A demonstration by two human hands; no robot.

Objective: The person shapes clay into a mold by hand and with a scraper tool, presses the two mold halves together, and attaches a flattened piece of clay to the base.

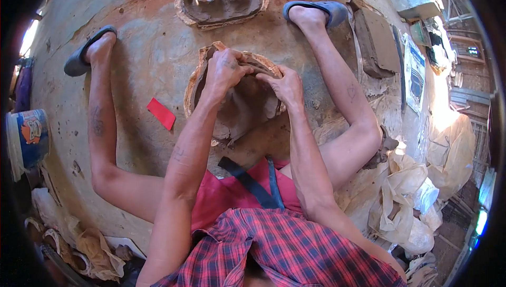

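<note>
A plaster-like mould with a pale, rough rim lies on the floor between my legs, lined with dark wet clay. My left hand is at its upper part, fingers bent and closed on the clay along the inner rim. On the upper right side, my right hand grips the clay edge, with its thumb inside and its fingers at the rim. The fingertips of both hands are partly hidden. Part of the clay lining lies in shadow beneath my hands.
Farther ahead sits a second clay-lined mould with two round raised parts. A red flat piece lies left of my hands. To the right is a clay block; plastic bags lie near my knee. A bucket stands far left.
</note>
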